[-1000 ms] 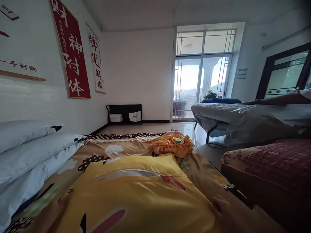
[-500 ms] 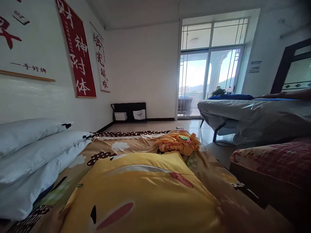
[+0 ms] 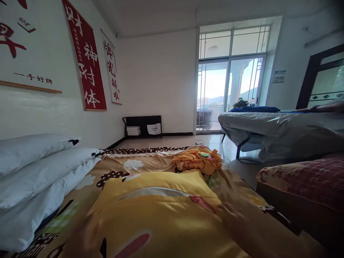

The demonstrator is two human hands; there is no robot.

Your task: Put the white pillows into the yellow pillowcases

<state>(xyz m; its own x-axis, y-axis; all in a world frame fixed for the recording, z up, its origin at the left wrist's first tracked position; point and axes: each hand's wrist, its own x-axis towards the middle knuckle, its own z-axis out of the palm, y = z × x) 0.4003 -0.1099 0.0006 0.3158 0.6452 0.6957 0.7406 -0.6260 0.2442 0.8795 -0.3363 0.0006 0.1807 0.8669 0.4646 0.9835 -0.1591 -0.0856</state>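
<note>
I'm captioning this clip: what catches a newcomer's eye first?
The big yellow pillow fills the foreground on the patterned bed. A red calligraphy banner hangs on the left wall above stacked white pillows. Bright glass balcony doors glow at the far end.

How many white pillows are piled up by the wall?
3. The top white pillow lies against the wall, the middle one sits under it, and the bottom one rests on the bed. More could be hidden past the picture's left edge.
</note>
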